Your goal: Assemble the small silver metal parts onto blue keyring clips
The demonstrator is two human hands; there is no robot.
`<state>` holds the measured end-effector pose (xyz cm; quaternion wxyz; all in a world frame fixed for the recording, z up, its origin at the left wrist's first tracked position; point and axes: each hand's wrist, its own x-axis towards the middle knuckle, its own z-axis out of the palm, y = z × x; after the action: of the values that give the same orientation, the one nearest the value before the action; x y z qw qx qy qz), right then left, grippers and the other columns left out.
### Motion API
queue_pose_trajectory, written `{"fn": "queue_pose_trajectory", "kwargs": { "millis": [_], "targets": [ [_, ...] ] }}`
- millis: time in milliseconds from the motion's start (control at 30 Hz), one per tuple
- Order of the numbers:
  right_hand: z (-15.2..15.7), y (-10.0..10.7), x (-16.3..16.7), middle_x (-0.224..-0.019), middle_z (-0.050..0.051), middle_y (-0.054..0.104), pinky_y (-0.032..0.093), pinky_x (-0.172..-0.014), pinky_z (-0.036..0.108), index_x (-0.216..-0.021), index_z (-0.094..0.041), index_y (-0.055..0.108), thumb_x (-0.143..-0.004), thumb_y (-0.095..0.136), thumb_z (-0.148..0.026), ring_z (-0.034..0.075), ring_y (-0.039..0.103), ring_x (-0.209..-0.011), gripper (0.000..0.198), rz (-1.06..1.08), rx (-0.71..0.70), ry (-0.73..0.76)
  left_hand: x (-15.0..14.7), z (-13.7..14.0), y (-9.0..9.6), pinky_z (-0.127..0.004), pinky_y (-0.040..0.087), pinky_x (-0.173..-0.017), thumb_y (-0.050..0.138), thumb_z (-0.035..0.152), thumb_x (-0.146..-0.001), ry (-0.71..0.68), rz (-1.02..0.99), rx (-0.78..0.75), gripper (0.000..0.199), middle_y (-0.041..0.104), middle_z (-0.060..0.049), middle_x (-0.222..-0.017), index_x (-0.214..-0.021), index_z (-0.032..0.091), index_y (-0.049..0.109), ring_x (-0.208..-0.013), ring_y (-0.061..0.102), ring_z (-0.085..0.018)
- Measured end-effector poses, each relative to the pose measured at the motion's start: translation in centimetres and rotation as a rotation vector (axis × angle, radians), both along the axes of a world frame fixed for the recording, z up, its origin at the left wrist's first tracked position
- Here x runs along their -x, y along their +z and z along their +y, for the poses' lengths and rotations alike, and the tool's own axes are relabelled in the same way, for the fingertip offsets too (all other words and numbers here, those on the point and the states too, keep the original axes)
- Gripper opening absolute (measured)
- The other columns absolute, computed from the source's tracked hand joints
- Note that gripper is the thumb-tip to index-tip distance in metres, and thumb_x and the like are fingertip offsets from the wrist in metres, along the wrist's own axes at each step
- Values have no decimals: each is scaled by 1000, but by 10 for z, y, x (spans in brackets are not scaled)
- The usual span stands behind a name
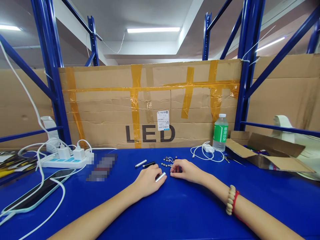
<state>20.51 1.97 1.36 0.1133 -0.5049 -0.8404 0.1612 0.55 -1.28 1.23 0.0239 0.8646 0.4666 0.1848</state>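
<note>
My left hand [149, 181] rests low over the blue tabletop, its fingers closed around a short silver tube [160, 177] that points up and right. Just beyond it lie a second silver tube [140, 163] and a black, pen-like tube [149, 164]. My right hand [185, 170] is a little to the right, thumb and fingers curled together at the table surface. What sits between those fingertips, if anything, is too small to tell. Several small round metal pieces, like button cells [166, 164], lie in rows behind the right fingertips, with a thin white loop [170, 159] beside them.
A white power strip [63, 162] with plugs and cables and a phone [37, 190] occupy the left. Toward the right are a coiled white cable with charger [208, 148], a green-labelled bottle [220, 133] and an opened cardboard box [270, 151]. A large carton [112, 110] stands behind.
</note>
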Motion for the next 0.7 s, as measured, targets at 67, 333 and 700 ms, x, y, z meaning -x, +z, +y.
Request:
{"fn": "queue_pose_trajectory", "kwargs": {
  "millis": [67,333,700],
  "targets": [
    [0,0,0,-94,-8,51,14,-53,-9,-99,-22,55,-55,23,-82,-23,26,-60,80,6,1,-3,1,0,0,-24,27,-59,36,40,-86,0,5,3,35,49,-2,-75,-64,13,45,-71,45,-12],
    [-4,3,1,-96,-8,50,15,-54,-10,-98,-23,55,-57,27,-79,-24,28,-62,75,7,8,-19,0,-2,2,-24,29,-61,38,38,-85,0,16,-8,32,51,-2,-77,-67,14,47,-71,45,-12],
    [-1,3,2,-93,-9,50,16,-52,-9,-96,-24,56,-56,29,-78,-23,28,-59,72,4,27,-20,0,-1,1,-24,27,-59,38,39,-85,-5,38,-6,33,51,-2,-76,-66,14,46,-69,45,-12]
  ]
}}
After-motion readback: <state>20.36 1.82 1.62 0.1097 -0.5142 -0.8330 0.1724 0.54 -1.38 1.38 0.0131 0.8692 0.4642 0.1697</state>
